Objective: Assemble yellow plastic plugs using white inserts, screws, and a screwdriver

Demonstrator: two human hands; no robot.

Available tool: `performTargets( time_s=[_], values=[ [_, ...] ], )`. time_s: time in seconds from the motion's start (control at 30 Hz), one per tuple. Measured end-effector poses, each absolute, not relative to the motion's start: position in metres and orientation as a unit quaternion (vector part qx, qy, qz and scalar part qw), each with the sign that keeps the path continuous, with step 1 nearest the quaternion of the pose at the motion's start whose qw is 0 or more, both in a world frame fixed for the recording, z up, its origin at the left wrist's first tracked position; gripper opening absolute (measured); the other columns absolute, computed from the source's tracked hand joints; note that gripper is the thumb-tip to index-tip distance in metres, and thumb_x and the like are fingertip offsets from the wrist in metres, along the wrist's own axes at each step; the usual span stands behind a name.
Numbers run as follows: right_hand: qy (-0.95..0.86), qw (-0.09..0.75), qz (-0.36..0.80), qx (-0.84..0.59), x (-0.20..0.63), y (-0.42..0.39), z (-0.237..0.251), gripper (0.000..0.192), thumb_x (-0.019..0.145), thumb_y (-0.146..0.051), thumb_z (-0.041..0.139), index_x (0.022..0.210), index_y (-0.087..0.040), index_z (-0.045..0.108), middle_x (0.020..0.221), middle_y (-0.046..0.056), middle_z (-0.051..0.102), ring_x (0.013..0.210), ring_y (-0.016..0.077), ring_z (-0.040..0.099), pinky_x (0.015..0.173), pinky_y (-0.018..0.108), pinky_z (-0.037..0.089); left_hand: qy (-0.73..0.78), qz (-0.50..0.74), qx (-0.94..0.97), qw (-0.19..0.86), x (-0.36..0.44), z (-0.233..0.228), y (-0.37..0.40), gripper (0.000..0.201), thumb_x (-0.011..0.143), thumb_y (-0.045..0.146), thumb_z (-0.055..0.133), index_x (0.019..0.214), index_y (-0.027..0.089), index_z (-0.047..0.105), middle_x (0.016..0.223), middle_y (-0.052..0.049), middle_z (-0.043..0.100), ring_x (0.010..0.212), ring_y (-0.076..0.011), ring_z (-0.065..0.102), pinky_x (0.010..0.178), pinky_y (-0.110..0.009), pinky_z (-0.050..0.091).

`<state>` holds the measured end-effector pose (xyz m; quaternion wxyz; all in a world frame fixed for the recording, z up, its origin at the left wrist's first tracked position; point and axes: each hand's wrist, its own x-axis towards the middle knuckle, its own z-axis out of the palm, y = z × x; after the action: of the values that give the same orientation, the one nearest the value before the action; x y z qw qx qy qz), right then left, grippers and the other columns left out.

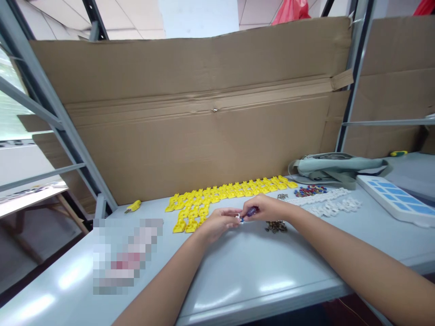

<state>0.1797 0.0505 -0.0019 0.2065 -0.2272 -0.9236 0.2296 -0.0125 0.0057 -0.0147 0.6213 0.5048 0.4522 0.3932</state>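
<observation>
While the left hand (217, 222) pinches a small white part (238, 218), the right hand (268, 207) pinches a blue-handled tool (250, 211) against it: fastening step, calling for steady alignment. Beyond: metal screws (276, 226), yellow clips (217, 197).

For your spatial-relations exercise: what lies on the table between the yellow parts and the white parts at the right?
In the head view, between the yellow parts and the white parts lie small red and blue pieces and a little cluster of metal bits.
</observation>
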Motion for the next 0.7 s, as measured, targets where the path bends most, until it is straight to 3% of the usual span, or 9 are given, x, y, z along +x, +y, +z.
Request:
performTargets(
  time_s=[0.27, 0.43, 0.7],
  values=[
    [-0.92, 0.198, 0.245, -0.234, 0.175, 0.049, -0.005, 0.015, 0.073, -0.022, 0.061, 0.084, -0.015, 0.068, 0.075, 0.002, 0.067, 0.065, 0.0101, 0.057, 0.059, 0.019, 0.042, 0.497, 0.366, 0.577, 0.534, -0.006, -0.016, 0.003, 0.025, 0.053, 0.008, 0.068, 0.078, 0.013, 0.068, 0.079, -0.005, 0.066, 0.069, -0.0127, 0.058, 0.068, -0.025, 0.043],
    [-0.939, 0.192, 0.186, -0.218, 0.172, 0.047, -0.007, 0.025, 0.071, -0.015, 0.057, 0.092, -0.017, 0.068, 0.083, 0.004, 0.07, 0.072, 0.012, 0.062, 0.067, 0.02, 0.044, 0.52, 0.35, 0.579, 0.521, -0.003, -0.014, 0.002, 0.02, 0.056, 0.007, 0.063, 0.074, 0.012, 0.07, 0.068, -0.002, 0.065, 0.061, -0.0111, 0.055, 0.065, -0.025, 0.042],
    [-0.958, 0.129, 0.139, -0.214, 0.168, 0.04, -0.002, 0.026, 0.073, -0.008, 0.049, 0.087, -0.016, 0.07, 0.079, 0.005, 0.07, 0.066, 0.0122, 0.06, 0.062, 0.02, 0.041, 0.569, 0.328, 0.575, 0.488, 0.002, -0.01, 0.003, 0.02, 0.051, 0.005, 0.064, 0.068, 0.013, 0.071, 0.06, 0.0, 0.064, 0.056, -0.0111, 0.053, 0.061, -0.024, 0.041]
  ],
)
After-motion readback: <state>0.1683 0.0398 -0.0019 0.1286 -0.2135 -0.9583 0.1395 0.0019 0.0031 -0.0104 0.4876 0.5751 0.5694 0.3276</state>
